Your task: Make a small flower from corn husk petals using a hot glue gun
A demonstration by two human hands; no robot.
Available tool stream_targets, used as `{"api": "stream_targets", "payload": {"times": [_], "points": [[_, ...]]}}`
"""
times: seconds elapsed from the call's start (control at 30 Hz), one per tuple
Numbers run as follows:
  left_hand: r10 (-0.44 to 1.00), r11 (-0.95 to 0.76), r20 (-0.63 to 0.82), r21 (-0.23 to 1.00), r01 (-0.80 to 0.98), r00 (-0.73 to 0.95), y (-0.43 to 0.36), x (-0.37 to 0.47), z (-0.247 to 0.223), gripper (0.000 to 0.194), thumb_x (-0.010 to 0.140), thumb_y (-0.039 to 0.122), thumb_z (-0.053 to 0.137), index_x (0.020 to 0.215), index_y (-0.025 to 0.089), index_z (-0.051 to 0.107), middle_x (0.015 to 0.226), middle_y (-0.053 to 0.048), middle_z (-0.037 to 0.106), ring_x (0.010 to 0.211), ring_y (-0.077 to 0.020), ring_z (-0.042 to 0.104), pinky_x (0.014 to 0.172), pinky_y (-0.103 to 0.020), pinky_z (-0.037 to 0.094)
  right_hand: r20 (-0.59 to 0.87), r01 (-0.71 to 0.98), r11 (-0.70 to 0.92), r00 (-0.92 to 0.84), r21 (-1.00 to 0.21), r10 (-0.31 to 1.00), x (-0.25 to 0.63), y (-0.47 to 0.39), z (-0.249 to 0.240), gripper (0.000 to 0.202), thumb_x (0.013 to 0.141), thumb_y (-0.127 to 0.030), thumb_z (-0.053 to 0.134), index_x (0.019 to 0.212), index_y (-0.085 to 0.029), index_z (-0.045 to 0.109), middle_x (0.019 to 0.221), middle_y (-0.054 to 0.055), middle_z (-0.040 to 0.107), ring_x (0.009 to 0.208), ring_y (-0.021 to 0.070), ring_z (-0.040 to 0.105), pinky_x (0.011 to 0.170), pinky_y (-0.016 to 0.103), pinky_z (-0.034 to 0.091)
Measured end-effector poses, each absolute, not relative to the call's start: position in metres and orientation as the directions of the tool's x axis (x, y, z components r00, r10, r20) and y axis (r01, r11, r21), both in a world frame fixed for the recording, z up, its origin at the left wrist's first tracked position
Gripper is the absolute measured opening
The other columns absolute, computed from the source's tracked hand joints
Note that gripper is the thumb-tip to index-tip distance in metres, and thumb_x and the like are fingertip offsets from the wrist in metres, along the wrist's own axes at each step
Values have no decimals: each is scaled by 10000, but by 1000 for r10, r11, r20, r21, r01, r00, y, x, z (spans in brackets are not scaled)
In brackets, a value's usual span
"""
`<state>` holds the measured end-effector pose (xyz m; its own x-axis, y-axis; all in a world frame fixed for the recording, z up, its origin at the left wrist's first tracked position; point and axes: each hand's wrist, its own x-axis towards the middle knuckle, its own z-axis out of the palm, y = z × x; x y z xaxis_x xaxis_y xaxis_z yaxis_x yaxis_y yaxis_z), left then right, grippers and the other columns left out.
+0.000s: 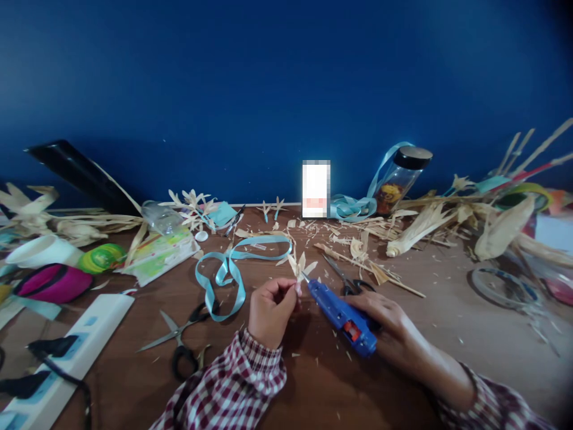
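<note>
Blue glue gun (340,316) is pointing toward half past ten in your right hand (390,316); its tip is sitting right at the pale flower (299,267), contact unclear. Your left hand (272,309), nearer, is pinching the flower's base, petals fanning toward one o'clock.

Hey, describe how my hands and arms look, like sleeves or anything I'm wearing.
Both hands are bare, with no gloves showing on the left hand or the right hand. The left sleeve is checked in maroon and white, with a gathered cuff near the wrist. The right sleeve has the same check, its cuff sitting farther up the forearm.
</note>
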<state>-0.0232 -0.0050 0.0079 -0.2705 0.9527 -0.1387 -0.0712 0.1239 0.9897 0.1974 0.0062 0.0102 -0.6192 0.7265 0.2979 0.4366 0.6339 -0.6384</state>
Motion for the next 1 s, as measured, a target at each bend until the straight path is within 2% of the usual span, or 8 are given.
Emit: {"api": "stream_targets", "payload": {"times": [0.23, 0.77, 0.87, 1.0], "points": [[951, 115, -148, 984, -134, -273, -4, -24, 7, 134, 675, 268, 662, 672, 136, 641, 568, 8, 616, 457, -87, 538, 463, -201, 467, 284, 421, 624, -629, -659, 724, 197, 5, 11, 361, 792, -118, 553, 1135, -231, 529, 979, 59, 662, 833, 179, 607, 728, 291, 469], [952, 110, -142, 985, -130, -270, -4, -24, 6, 157, 670, 282, 677, 693, 129, 649, 568, 0, 626, 456, -89, 544, 456, -199, 466, 338, 405, 622, -579, -670, 742, 197, 4, 16, 316, 797, -178, 571, 1110, -220, 544, 970, 70, 679, 830, 182, 645, 722, 275, 510], [946, 124, -166, 979, -161, -280, -4, -25, 5, 190, 641, 296, 700, 714, 129, 647, 581, 2, 634, 453, -94, 556, 460, -212, 481, 374, 452, 602, -498, -658, 782, 207, 0, 21, 401, 766, -208, 613, 1152, -237, 507, 986, 61, 671, 838, 188, 648, 729, 271, 515], [938, 153, -195, 975, -161, -287, -3, -25, 2, 208, 626, 311, 711, 705, 128, 651, 570, 9, 630, 441, -87, 548, 441, -196, 470, 364, 610, 543, -403, -577, 840, 238, -10, 30, 564, 740, -230, 593, 1273, -219, 407, 1120, 97, 617, 935, 241, 626, 786, 323, 510]]}}
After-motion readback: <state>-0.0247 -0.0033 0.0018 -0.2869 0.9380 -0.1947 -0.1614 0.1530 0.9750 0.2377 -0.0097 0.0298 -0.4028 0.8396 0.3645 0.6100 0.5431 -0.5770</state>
